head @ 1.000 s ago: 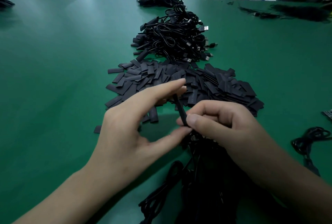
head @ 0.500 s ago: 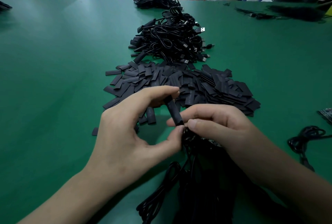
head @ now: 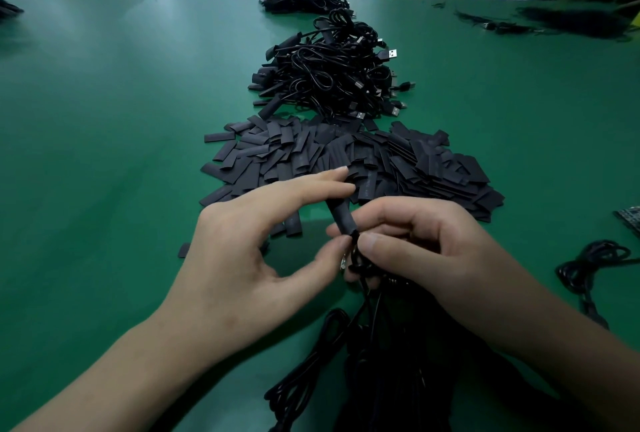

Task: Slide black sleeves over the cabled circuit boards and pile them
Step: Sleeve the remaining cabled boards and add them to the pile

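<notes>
In the head view, a black sleeve [head: 341, 215] is held tilted above the green table [head: 121, 102], just in front of a flat heap of loose sleeves [head: 381, 161]. It is pinched by the left hand [head: 249, 258], with the fingertips laid on its upper end and the thumb at its lower end. The right hand [head: 426, 251] is curled, and a cable [head: 360, 265] is gripped between its thumb and fingers just below the sleeve; whether a board sits inside cannot be told. More dark cables [head: 381, 362] are spread beneath the right wrist. A pile of sleeved cables [head: 332, 74] is seen beyond the heap.
</notes>
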